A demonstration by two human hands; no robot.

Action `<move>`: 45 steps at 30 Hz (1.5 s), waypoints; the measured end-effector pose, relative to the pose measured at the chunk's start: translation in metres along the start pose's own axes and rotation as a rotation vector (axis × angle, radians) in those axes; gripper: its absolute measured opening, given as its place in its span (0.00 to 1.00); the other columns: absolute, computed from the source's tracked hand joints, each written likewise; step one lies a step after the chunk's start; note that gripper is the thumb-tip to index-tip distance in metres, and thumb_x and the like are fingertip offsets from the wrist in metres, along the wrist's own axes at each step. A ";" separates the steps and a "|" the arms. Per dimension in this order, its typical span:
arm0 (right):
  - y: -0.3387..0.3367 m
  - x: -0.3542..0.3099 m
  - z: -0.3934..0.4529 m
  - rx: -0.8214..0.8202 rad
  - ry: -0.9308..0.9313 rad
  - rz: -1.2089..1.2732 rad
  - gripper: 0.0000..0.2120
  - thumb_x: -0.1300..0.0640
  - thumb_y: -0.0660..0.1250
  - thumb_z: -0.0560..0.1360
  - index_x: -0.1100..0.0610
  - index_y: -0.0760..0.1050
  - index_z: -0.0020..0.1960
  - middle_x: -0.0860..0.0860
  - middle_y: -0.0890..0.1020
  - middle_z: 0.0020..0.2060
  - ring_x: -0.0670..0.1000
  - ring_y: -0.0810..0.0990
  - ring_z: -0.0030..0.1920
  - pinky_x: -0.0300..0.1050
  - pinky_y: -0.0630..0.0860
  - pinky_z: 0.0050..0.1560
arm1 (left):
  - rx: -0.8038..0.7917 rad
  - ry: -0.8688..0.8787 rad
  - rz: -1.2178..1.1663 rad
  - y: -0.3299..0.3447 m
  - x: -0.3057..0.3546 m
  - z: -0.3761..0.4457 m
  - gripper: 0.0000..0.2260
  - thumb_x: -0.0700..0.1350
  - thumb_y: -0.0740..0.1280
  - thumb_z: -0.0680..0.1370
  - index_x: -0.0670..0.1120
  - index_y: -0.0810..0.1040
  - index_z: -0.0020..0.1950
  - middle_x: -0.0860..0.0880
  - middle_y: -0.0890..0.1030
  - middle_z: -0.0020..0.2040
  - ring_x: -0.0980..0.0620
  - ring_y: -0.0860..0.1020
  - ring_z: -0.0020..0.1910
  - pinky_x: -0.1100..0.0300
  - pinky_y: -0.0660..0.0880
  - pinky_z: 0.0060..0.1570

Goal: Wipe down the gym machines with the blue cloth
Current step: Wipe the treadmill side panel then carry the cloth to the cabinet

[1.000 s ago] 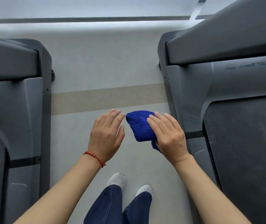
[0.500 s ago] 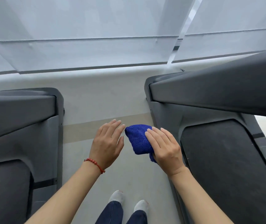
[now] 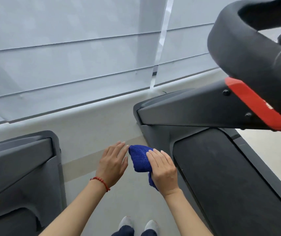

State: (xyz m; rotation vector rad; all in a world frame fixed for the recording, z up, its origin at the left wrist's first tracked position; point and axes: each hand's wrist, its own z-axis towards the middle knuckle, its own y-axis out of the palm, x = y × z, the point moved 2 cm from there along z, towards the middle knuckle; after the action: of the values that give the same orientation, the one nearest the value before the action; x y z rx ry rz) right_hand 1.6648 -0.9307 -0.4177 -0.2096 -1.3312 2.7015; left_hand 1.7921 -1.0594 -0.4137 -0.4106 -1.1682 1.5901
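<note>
Head view, looking down: the right hand (image 3: 163,171) holds a folded blue cloth (image 3: 139,159) in the aisle between two treadmills, fingers laid over it. Just left of the cloth, the left hand (image 3: 113,165) hovers flat and relaxed. The right-hand treadmill (image 3: 221,176) stands just beside the right hand.

The right hand (image 3: 163,171) covers much of the blue cloth (image 3: 139,159), so how its thumb sits underneath cannot be told. The left treadmill (image 3: 17,176) runs off the left and bottom edges. The right treadmill (image 3: 221,176) is cut by the bottom and right edges, and its handrail (image 3: 249,53) leaves the frame at top right, where a dark blurred shape cannot be made out. Only the toes of the shoes (image 3: 127,222) show.
</note>
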 end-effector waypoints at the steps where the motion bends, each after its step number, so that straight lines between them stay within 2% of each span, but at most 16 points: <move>1: -0.004 0.002 -0.003 -0.008 0.023 -0.013 0.16 0.67 0.59 0.70 0.62 0.73 0.57 0.56 0.83 0.49 0.54 0.81 0.53 0.49 0.73 0.61 | -0.019 0.010 -0.011 -0.001 0.005 0.002 0.15 0.44 0.57 0.75 0.43 0.70 0.60 0.42 0.80 0.54 0.46 0.71 0.57 0.54 0.66 0.56; 5: -0.023 0.011 -0.020 -0.008 0.085 -0.096 0.19 0.66 0.49 0.76 0.63 0.78 0.54 0.56 0.83 0.47 0.54 0.82 0.50 0.49 0.76 0.57 | -0.086 0.056 -0.064 0.001 0.025 0.007 0.14 0.45 0.56 0.77 0.43 0.70 0.60 0.42 0.80 0.53 0.47 0.71 0.57 0.54 0.66 0.56; 9: -0.043 0.021 -0.042 -0.002 0.149 -0.193 0.24 0.68 0.46 0.78 0.62 0.82 0.48 0.54 0.84 0.44 0.53 0.83 0.47 0.48 0.79 0.52 | -0.179 0.117 -0.103 0.008 0.046 0.008 0.18 0.50 0.44 0.82 0.44 0.69 0.60 0.42 0.80 0.54 0.47 0.71 0.57 0.53 0.66 0.56; 14: -0.072 0.029 -0.074 -0.006 0.265 -0.281 0.23 0.68 0.46 0.77 0.62 0.81 0.48 0.53 0.84 0.44 0.53 0.83 0.47 0.48 0.78 0.53 | -0.267 0.197 -0.146 0.015 0.075 0.007 0.19 0.51 0.44 0.82 0.44 0.70 0.60 0.43 0.80 0.55 0.45 0.74 0.56 0.53 0.66 0.57; 18: -0.094 0.036 -0.100 -0.005 0.341 -0.346 0.16 0.68 0.54 0.75 0.61 0.81 0.49 0.53 0.84 0.45 0.53 0.83 0.48 0.48 0.77 0.54 | -0.314 0.249 -0.181 0.019 0.105 0.007 0.20 0.51 0.45 0.82 0.43 0.71 0.59 0.42 0.80 0.55 0.46 0.71 0.57 0.53 0.66 0.57; 23: -0.128 0.041 -0.133 0.014 0.444 -0.404 0.19 0.68 0.51 0.77 0.61 0.82 0.48 0.52 0.84 0.43 0.52 0.83 0.47 0.47 0.78 0.53 | -0.397 0.308 -0.188 0.026 0.147 0.000 0.26 0.52 0.44 0.82 0.40 0.76 0.58 0.42 0.80 0.55 0.45 0.73 0.57 0.52 0.68 0.58; 31: -0.180 0.044 -0.207 0.011 0.620 -0.481 0.21 0.68 0.49 0.79 0.61 0.82 0.47 0.52 0.83 0.43 0.52 0.83 0.47 0.47 0.77 0.54 | -0.542 0.440 -0.151 0.039 0.221 -0.021 0.30 0.54 0.41 0.82 0.40 0.79 0.58 0.43 0.80 0.56 0.43 0.77 0.56 0.54 0.64 0.59; 36: -0.211 0.040 -0.253 0.030 0.742 -0.546 0.23 0.68 0.47 0.79 0.61 0.82 0.46 0.52 0.83 0.42 0.53 0.83 0.46 0.48 0.72 0.56 | -0.564 0.564 -0.188 0.047 0.271 -0.038 0.30 0.54 0.41 0.82 0.40 0.79 0.57 0.42 0.80 0.55 0.47 0.71 0.58 0.54 0.63 0.58; 38: -0.223 0.035 -0.272 0.029 0.798 -0.566 0.24 0.68 0.47 0.79 0.61 0.82 0.46 0.53 0.84 0.42 0.53 0.83 0.46 0.48 0.71 0.56 | -0.588 0.611 -0.195 0.049 0.290 -0.047 0.31 0.54 0.40 0.82 0.40 0.80 0.57 0.43 0.80 0.55 0.46 0.73 0.57 0.52 0.66 0.59; 40: -0.234 0.029 -0.292 0.020 0.852 -0.575 0.23 0.68 0.47 0.79 0.62 0.82 0.47 0.53 0.83 0.42 0.53 0.83 0.46 0.47 0.72 0.55 | -0.626 0.647 -0.206 0.052 0.309 -0.055 0.29 0.53 0.42 0.82 0.41 0.80 0.57 0.43 0.80 0.55 0.44 0.77 0.55 0.51 0.72 0.57; 41: -0.240 0.027 -0.302 0.017 0.883 -0.576 0.23 0.68 0.47 0.79 0.62 0.82 0.47 0.53 0.83 0.43 0.53 0.83 0.47 0.47 0.74 0.55 | -0.639 0.667 -0.219 0.053 0.318 -0.059 0.25 0.52 0.46 0.81 0.41 0.80 0.57 0.43 0.80 0.55 0.43 0.78 0.55 0.51 0.73 0.56; 43: -0.249 0.022 -0.320 0.020 0.940 -0.601 0.22 0.68 0.48 0.79 0.61 0.81 0.48 0.53 0.83 0.43 0.53 0.83 0.48 0.48 0.76 0.54 | -0.644 0.721 -0.236 0.057 0.337 -0.066 0.20 0.50 0.54 0.77 0.41 0.79 0.56 0.43 0.80 0.55 0.43 0.79 0.54 0.51 0.73 0.55; 45: -0.259 0.016 -0.334 0.021 0.996 -0.625 0.22 0.68 0.48 0.79 0.62 0.81 0.48 0.53 0.83 0.43 0.53 0.82 0.48 0.49 0.75 0.54 | -0.666 0.773 -0.253 0.061 0.356 -0.071 0.20 0.49 0.55 0.75 0.41 0.79 0.56 0.44 0.80 0.55 0.43 0.78 0.55 0.51 0.73 0.55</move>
State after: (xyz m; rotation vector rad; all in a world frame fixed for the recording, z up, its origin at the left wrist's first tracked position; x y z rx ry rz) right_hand 1.7208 -0.5109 -0.4143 -0.8315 -0.8364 1.6691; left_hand 1.6808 -0.7088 -0.3928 -1.1404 -1.0367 0.6615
